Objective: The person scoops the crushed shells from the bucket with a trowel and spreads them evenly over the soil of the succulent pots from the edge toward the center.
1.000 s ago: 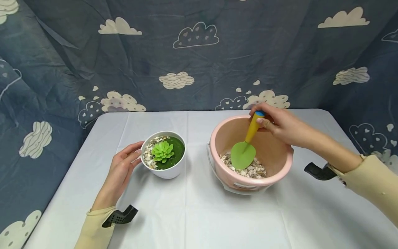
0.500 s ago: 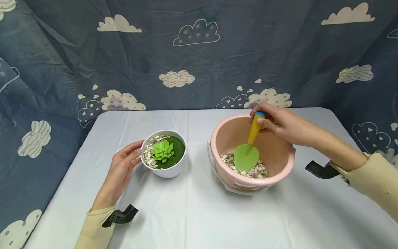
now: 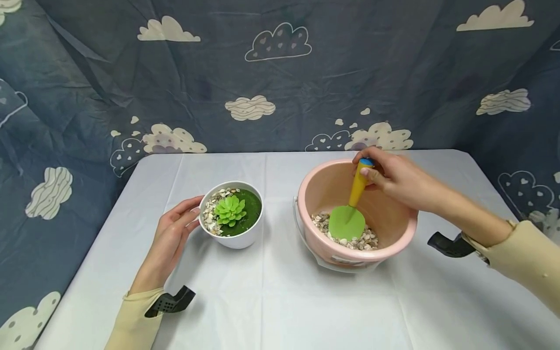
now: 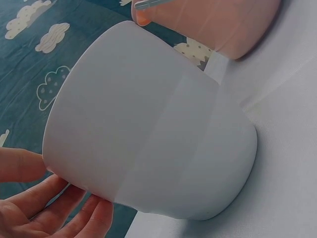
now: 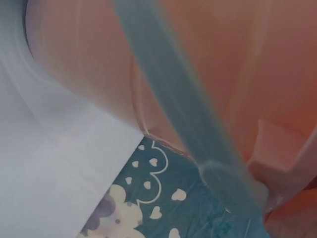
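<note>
In the head view, my right hand grips the yellow handle of a small garden trowel over the pink bucket. Its green blade points down onto the pale pebbles at the bottom. My left hand rests its fingertips on the side of a white pot. A green succulent sits in that pot, with pebbles on the left half of the surface and dark green on the right. The left wrist view shows relaxed fingers against the pot's outer wall.
A white cloth covers the table. The bucket's pale handle hangs down along its outside. Behind the table hangs a dark blue curtain with clouds. Each wrist wears a black camera mount.
The trowel and my right hand have shifted slightly to the right within the bucket, the blade staying by the pebbles. My left hand keeps its place at the pot.
</note>
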### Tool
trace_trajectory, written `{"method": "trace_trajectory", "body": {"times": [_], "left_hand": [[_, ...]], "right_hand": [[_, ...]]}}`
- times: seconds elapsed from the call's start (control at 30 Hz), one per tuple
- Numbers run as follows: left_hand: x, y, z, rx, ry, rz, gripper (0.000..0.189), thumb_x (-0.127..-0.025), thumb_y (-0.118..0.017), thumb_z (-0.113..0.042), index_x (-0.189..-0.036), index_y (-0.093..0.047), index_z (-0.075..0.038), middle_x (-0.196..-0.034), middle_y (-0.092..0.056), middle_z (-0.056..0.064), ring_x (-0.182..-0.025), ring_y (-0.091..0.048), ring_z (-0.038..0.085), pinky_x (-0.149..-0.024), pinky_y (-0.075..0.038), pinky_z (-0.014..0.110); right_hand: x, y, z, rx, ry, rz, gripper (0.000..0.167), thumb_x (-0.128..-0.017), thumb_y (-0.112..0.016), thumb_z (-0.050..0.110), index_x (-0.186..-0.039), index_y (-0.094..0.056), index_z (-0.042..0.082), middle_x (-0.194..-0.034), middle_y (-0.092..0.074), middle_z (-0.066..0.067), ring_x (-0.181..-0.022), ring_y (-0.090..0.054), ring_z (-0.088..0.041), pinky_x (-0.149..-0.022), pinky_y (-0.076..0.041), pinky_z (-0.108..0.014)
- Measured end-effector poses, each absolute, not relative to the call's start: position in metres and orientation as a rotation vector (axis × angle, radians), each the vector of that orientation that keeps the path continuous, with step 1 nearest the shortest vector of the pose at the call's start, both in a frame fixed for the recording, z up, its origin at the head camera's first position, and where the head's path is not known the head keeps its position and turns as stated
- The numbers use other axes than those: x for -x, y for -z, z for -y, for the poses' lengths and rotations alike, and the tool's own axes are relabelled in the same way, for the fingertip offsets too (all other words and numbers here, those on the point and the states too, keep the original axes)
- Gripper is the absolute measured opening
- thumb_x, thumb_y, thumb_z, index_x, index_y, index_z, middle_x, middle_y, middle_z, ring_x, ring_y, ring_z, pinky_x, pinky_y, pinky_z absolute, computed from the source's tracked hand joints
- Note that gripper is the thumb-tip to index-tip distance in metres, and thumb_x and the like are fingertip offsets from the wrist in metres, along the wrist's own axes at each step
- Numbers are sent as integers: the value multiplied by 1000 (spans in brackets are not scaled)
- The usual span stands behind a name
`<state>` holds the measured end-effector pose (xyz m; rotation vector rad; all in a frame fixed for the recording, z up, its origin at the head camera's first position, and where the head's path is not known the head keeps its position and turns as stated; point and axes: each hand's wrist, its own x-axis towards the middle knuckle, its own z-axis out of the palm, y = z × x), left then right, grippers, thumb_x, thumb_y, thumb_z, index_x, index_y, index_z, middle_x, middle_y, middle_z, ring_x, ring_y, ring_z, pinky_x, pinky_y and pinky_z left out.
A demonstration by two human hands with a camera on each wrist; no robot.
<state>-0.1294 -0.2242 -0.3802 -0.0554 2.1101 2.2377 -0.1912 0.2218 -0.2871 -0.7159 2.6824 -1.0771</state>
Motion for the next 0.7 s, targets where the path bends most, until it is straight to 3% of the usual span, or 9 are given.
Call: {"method": "trace_trajectory", "body": {"times": [0.43,0.7], "left_hand": [[129,380,224,48,-2249,-2103,43,-103,-50,-13,-140,-45,7,-142,-44,14,-124,-49,19,-99,-47,26],[129,381,224,53,-2246,-2114,42,-103,-50,-13,-140,-45,7,-142,-45,14,-124,-49,18,-99,-47,26]], "right_hand": [[189,290,-220,726,1109,-2696,29,-99,-55,6,-128,-55,6,-120,-58,-12,-103,-64,-28,-77,-58,-34],[190,295,-216,675,1174,-2667,31,-99,-56,6,-129,-56,8,-118,-60,-12,-102,-65,-27,-76,-59,-34]]}}
